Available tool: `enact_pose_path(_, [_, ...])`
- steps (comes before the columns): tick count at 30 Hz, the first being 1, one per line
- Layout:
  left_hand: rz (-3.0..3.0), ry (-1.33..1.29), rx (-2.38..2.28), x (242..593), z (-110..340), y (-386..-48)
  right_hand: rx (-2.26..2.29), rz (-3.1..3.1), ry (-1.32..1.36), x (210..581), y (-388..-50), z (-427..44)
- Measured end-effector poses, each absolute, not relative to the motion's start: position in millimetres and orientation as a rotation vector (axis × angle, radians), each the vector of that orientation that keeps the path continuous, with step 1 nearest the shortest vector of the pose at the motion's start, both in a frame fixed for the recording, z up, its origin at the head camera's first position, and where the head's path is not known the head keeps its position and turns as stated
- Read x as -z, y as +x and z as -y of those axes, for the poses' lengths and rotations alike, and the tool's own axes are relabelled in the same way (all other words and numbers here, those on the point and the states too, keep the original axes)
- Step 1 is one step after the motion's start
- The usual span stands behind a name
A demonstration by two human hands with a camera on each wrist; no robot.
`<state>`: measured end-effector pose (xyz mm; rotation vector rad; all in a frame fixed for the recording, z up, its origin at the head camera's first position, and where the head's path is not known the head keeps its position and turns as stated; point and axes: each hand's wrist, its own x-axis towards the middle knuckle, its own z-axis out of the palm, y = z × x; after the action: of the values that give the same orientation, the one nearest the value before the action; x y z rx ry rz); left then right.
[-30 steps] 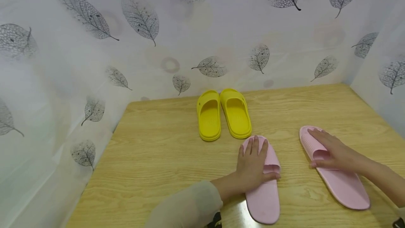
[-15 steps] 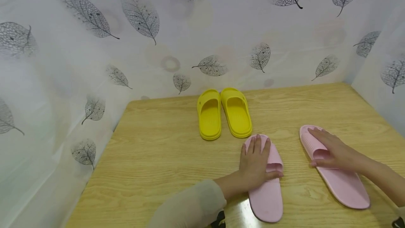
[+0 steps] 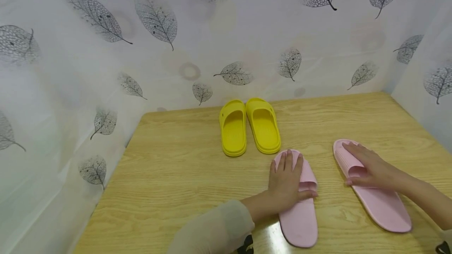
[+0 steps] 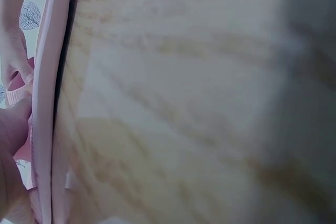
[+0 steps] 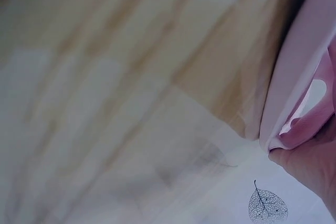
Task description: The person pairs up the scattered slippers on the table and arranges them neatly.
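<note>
The left pink slipper (image 3: 300, 226) and right pink slipper (image 3: 386, 209) lie apart on the counter (image 3: 169, 175). The left hand (image 3: 286, 185) rests on one with fingers spread, the right hand (image 3: 376, 169) on the other with fingers straight, both ungripping. The hands hide some pink, and both sleeves (image 3: 219, 226) get cut off.

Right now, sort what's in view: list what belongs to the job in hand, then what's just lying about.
Likely part of the job:
left pink slipper, left hand resting on it
right pink slipper, right hand resting on it
wooden table, under both

Apparently just lying about:
left yellow slipper, untouched
right yellow slipper, untouched
</note>
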<state>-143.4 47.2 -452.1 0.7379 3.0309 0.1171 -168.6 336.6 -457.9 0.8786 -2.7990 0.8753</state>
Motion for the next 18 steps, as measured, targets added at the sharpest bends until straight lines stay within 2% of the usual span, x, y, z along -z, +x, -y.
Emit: enact_pose_path(18, [-3.005,0.72,-0.145,447.0,-53.9,-143.8,-0.857,2.807,0.874,456.4,-169.3,-334.9])
